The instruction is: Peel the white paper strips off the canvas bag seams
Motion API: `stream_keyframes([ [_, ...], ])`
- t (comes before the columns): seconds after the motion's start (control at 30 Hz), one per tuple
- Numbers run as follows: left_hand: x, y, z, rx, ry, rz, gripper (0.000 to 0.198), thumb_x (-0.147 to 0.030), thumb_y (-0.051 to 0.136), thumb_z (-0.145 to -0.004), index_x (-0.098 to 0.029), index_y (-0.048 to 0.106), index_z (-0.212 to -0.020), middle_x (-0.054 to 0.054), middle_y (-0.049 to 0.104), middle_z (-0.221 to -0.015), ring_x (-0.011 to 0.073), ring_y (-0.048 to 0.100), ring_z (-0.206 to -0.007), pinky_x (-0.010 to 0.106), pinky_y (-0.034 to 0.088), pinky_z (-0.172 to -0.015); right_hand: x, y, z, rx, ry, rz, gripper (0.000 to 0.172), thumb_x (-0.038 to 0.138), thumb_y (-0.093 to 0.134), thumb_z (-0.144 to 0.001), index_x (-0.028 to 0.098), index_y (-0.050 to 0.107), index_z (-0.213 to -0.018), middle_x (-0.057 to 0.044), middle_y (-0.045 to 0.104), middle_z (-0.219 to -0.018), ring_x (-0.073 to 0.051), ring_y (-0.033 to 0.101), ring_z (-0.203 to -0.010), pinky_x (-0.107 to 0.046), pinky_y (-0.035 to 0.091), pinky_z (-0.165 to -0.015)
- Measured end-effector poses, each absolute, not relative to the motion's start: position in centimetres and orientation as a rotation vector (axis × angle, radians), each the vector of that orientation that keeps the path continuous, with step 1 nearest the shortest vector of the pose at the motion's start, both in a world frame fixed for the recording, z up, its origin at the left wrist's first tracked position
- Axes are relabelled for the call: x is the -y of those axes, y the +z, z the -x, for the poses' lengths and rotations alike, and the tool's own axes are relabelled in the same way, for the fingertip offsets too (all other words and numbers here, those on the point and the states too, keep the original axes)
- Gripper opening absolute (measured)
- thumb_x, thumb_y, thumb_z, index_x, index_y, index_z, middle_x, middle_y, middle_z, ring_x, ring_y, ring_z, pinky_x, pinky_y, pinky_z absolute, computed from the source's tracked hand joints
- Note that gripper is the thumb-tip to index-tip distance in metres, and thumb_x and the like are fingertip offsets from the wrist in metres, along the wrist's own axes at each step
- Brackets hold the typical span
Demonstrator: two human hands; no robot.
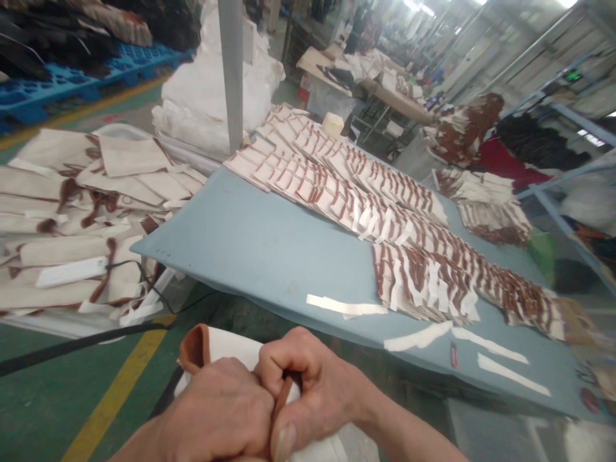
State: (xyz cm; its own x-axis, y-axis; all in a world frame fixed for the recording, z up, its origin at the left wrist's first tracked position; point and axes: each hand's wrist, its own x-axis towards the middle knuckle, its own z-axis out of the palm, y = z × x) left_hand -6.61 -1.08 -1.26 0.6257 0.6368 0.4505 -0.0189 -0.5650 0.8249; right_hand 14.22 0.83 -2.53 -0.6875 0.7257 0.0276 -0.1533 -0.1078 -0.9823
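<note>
Low in front of me, before the table's near edge, I hold a cream fabric piece with brown edging (231,344). My left hand (224,410) is closed on it, knuckles up, its fingertips hidden. Pressed against it, my right hand (315,391) pinches a brown-edged fold of the same piece between thumb and curled fingers. A brown curled end sticks out beyond the left hand. Much of the piece lies hidden under both hands.
A blue-grey table (231,237) carries overlapping rows of brown-edged cream pieces (332,192) and loose white strips (418,337). At left, similar pieces (139,157) fill a bin. A grey post (231,77) rises at the table's far left edge. A black cable (86,346) crosses the left side.
</note>
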Motion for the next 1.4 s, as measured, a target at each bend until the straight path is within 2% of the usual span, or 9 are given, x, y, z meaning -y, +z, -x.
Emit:
stream_keyframes([
  [0.17,0.3,-1.1,6.0,-0.548,1.021,-1.974,0.046,-0.04,0.033,-0.125,-0.026,0.053,-0.086,-0.008,0.065,-0.069,0.0115,0.064,-0.062,0.025,0.05,-0.069,-1.9,-0.4,-14.2,1.532,1.746,0.757,0.07,0.081,0.093,-0.075,0.023,0.055,-0.07,0.011,0.048,-0.058,-0.007,0.035,-0.051,-0.022,0.028,-0.046],
  [0.23,-0.3,-0.9,5.7,-0.539,0.998,-1.918,0.044,-0.041,0.034,-0.125,-0.026,0.054,-0.089,-0.008,0.065,-0.072,0.0108,0.066,-0.067,0.023,0.05,-0.072,-2.9,2.0,-15.1,1.627,1.592,0.907,0.065,0.08,0.093,-0.077,0.022,0.064,-0.08,0.007,0.059,-0.067,-0.009,0.046,-0.057,-0.023,0.037,-0.052],
  [0.33,-0.7,-1.2,5.9,-0.446,0.972,-1.89,0.048,-0.046,0.031,-0.125,-0.025,0.057,-0.09,-0.006,0.068,-0.077,0.0122,0.068,-0.072,0.025,0.051,-0.076,-3.8,4.2,-16.7,1.71,1.243,1.024,0.064,0.085,0.077,-0.091,0.023,0.073,-0.104,-0.003,0.076,-0.098,-0.019,0.07,-0.089,-0.031,0.055,-0.086],
  [0.47,-0.1,-2.6,7.2,-0.537,0.919,-1.877,0.04,-0.036,0.042,-0.122,-0.025,0.063,-0.09,-0.003,0.073,-0.086,0.0142,0.07,-0.083,0.023,0.054,-0.083,-3.1,1.7,-18.5,1.702,1.071,1.249,0.073,0.09,0.056,-0.1,0.023,0.072,-0.125,-0.011,0.078,-0.127,-0.029,0.071,-0.122,-0.042,0.052,-0.109],
  [0.67,0.7,-3.2,6.7,-0.609,0.926,-1.964,0.024,-0.008,0.056,-0.105,-0.025,0.063,-0.089,-0.004,0.076,-0.091,0.0122,0.073,-0.085,0.019,0.054,-0.083,0.5,-3.9,-18.4,1.771,1.226,1.395,0.078,0.091,0.05,-0.102,0.02,0.075,-0.122,-0.01,0.08,-0.116,-0.027,0.074,-0.109,-0.039,0.056,-0.099],
  [0.83,1.1,-3.0,4.7,-0.748,1.136,-2.113,0.033,0.005,0.048,-0.092,-0.025,0.046,-0.08,-0.007,0.066,-0.067,0.009,0.063,-0.058,0.019,0.048,-0.061,1.5,-4.5,-17.0,1.649,1.23,1.377,0.062,0.078,0.06,-0.105,0.019,0.076,-0.117,-0.009,0.081,-0.106,-0.023,0.072,-0.095,-0.035,0.057,-0.088],
  [1.0,2.0,-3.0,4.6,-0.709,1.137,-2.133,0.032,0.005,0.046,-0.086,-0.027,0.046,-0.085,-0.004,0.067,-0.067,0.0144,0.062,-0.056,0.027,0.048,-0.059,1.7,-5.3,-16.7,1.544,1.35,1.403,0.038,0.058,0.073,-0.102,0.02,0.075,-0.1,-0.002,0.074,-0.087,-0.017,0.062,-0.077,-0.028,0.051,-0.07],
  [1.17,2.1,-4.0,4.4,-0.7,1.068,-2.091,0.029,0.002,0.047,-0.094,-0.027,0.053,-0.088,-0.007,0.073,-0.073,0.0111,0.07,-0.059,0.022,0.05,-0.062,1.9,-4.6,-18.1,1.397,1.324,1.441,0.044,0.062,0.074,-0.103,0.018,0.076,-0.105,-0.004,0.074,-0.091,-0.018,0.063,-0.08,-0.029,0.05,-0.072],
  [1.4,1.3,-6.5,3.9,-0.853,1.002,-2.039,0.028,-0.006,0.044,-0.103,-0.025,0.052,-0.085,-0.006,0.065,-0.07,0.012,0.063,-0.058,0.025,0.042,-0.057,1.7,-1.1,-20.0,1.496,1.07,1.5,0.021,0.038,0.075,-0.104,0.02,0.073,-0.092,0.001,0.071,-0.077,-0.015,0.059,-0.068,-0.024,0.047,-0.063],
])
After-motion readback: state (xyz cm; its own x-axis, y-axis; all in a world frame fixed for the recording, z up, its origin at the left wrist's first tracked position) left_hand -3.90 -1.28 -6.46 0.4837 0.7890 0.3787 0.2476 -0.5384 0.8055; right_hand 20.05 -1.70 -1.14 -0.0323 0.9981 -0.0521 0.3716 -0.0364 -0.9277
